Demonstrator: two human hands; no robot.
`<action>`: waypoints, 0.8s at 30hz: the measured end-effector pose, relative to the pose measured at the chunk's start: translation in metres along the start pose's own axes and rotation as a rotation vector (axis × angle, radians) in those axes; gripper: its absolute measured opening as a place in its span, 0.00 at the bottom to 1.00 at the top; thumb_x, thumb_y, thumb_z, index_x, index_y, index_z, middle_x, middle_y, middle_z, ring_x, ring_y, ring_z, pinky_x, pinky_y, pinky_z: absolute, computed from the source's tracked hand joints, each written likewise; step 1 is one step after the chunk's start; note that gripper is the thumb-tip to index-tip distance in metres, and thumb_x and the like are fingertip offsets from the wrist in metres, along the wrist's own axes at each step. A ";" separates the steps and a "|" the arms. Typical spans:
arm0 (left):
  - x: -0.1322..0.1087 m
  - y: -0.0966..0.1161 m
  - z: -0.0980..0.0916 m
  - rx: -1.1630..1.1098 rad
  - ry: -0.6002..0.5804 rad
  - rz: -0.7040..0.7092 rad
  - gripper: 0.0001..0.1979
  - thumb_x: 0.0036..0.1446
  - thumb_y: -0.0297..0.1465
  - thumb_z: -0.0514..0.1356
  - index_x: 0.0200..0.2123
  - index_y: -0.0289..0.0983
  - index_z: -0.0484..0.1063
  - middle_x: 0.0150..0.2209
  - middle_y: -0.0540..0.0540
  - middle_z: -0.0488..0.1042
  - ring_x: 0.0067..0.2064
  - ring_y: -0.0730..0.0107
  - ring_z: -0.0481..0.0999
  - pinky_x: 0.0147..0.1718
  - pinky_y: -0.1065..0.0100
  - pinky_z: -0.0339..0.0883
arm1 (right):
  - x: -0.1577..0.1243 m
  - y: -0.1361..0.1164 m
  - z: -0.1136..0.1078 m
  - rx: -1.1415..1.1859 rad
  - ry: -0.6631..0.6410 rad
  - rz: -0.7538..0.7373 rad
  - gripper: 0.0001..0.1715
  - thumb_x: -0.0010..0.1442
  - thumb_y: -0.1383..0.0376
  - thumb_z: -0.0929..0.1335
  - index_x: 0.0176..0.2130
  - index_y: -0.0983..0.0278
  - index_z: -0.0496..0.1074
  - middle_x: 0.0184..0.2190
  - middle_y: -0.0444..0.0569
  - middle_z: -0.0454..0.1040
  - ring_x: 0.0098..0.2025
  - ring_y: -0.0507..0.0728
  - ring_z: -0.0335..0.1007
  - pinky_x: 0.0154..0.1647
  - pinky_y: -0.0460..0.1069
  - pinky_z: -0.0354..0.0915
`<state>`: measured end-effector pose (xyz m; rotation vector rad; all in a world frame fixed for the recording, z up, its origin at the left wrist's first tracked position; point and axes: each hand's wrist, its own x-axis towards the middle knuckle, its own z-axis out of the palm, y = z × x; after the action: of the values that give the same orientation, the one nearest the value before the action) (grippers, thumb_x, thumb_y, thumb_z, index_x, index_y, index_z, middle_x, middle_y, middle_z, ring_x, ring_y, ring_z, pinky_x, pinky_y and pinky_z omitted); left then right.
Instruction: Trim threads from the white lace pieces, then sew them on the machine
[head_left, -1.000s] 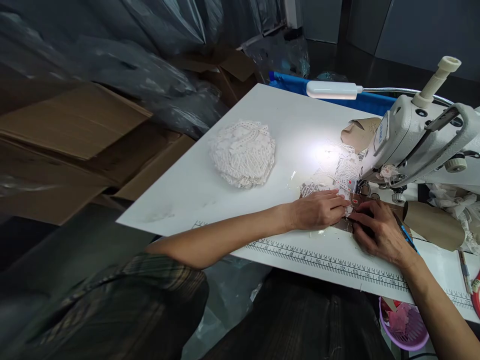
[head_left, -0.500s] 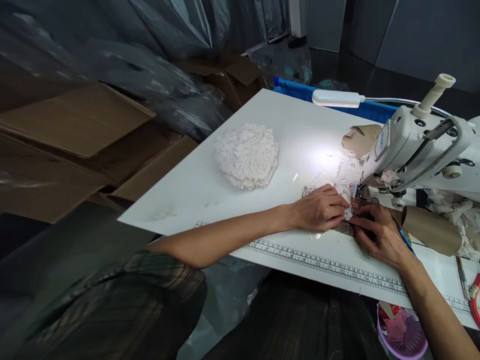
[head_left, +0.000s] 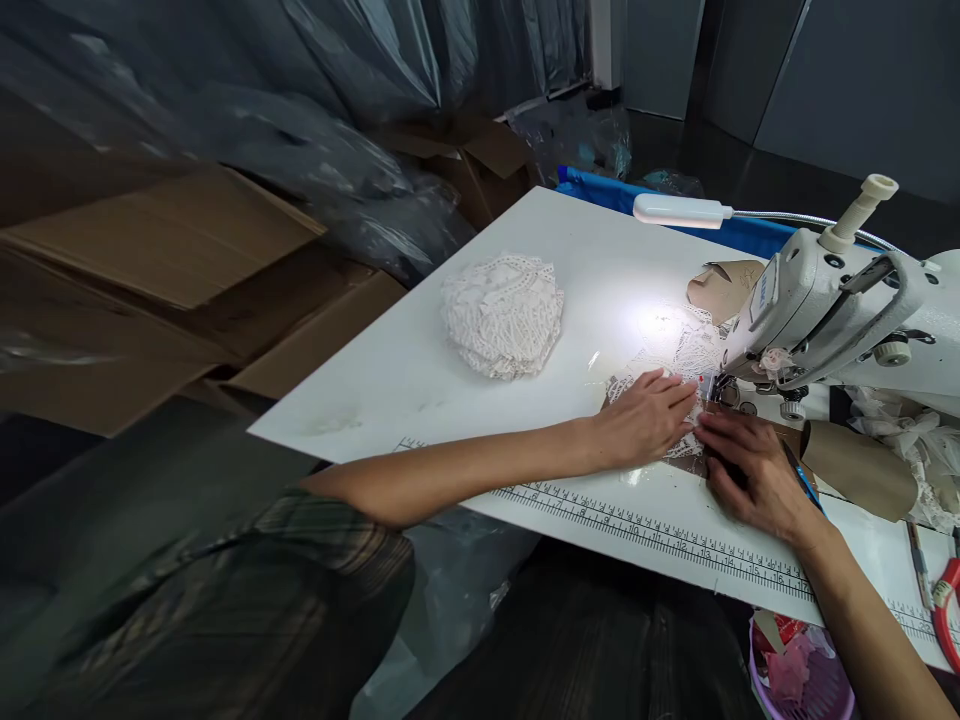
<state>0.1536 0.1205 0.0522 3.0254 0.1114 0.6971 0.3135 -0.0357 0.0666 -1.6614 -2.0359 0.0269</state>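
Observation:
My left hand (head_left: 646, 420) lies flat, fingers stretched out, on a piece of white lace (head_left: 686, 350) just left of the needle of a white sewing machine (head_left: 832, 300). My right hand (head_left: 750, 472) rests palm down beside it, fingers together, pressing brown material (head_left: 694, 462) and lace against the white table (head_left: 420, 380) in front of the presser foot. The fingertips of both hands almost meet at the needle. A bright lamp spot washes out the lace behind the hands.
A round pile of white lace pieces (head_left: 502, 314) sits mid-table. A lamp (head_left: 681, 210) on a flexible neck hangs over the work. Brown paper cones (head_left: 855, 468) lie right of the machine. A printed ruler (head_left: 675, 540) runs along the front edge. Cardboard boxes (head_left: 172, 260) and plastic sheeting stand left; a purple basket (head_left: 802, 670) below.
Both hands have flattened and slid slightly toward the needle. The camera has shifted a little, so the table sits lower and further right in view.

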 end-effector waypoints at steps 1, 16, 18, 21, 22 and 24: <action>-0.002 0.002 0.003 0.017 -0.061 -0.029 0.19 0.69 0.32 0.50 0.56 0.28 0.68 0.59 0.32 0.70 0.60 0.51 0.71 0.58 0.51 0.64 | 0.000 -0.001 0.001 -0.031 -0.029 -0.025 0.23 0.64 0.67 0.62 0.56 0.60 0.73 0.53 0.53 0.76 0.59 0.65 0.67 0.54 0.64 0.67; 0.018 -0.045 -0.019 -0.304 -0.087 0.425 0.08 0.65 0.31 0.58 0.42 0.36 0.76 0.48 0.39 0.78 0.45 0.65 0.78 0.46 0.61 0.73 | 0.002 0.006 0.003 0.044 -0.063 0.139 0.25 0.69 0.63 0.58 0.62 0.58 0.65 0.58 0.53 0.72 0.56 0.63 0.66 0.53 0.62 0.65; 0.017 -0.043 -0.013 -0.297 -0.083 0.385 0.08 0.65 0.30 0.57 0.37 0.37 0.77 0.44 0.41 0.79 0.40 0.68 0.78 0.41 0.64 0.74 | 0.002 0.009 0.000 0.103 -0.076 0.181 0.25 0.69 0.62 0.58 0.62 0.58 0.64 0.56 0.53 0.73 0.54 0.62 0.68 0.54 0.62 0.66; 0.017 -0.039 -0.004 -0.266 -0.050 0.335 0.11 0.66 0.29 0.55 0.35 0.36 0.77 0.38 0.43 0.80 0.36 0.70 0.77 0.39 0.64 0.73 | 0.000 0.011 -0.003 0.182 -0.005 0.269 0.24 0.67 0.63 0.60 0.61 0.58 0.66 0.52 0.53 0.75 0.52 0.60 0.71 0.54 0.60 0.68; 0.017 -0.037 -0.002 -0.264 -0.034 0.323 0.12 0.67 0.29 0.54 0.35 0.36 0.76 0.37 0.43 0.80 0.36 0.69 0.77 0.38 0.64 0.73 | -0.001 0.011 -0.002 0.198 0.042 0.288 0.23 0.67 0.64 0.60 0.59 0.58 0.68 0.50 0.52 0.75 0.51 0.60 0.72 0.53 0.59 0.69; 0.016 -0.035 -0.001 -0.282 0.009 0.284 0.12 0.68 0.29 0.53 0.37 0.35 0.76 0.37 0.41 0.80 0.37 0.69 0.77 0.38 0.64 0.74 | -0.002 0.010 -0.001 0.199 0.112 0.268 0.20 0.65 0.67 0.60 0.52 0.58 0.73 0.47 0.52 0.76 0.50 0.59 0.73 0.52 0.58 0.70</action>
<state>0.1652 0.1563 0.0578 2.7908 -0.3904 0.6764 0.3230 -0.0354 0.0636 -1.7529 -1.6602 0.2171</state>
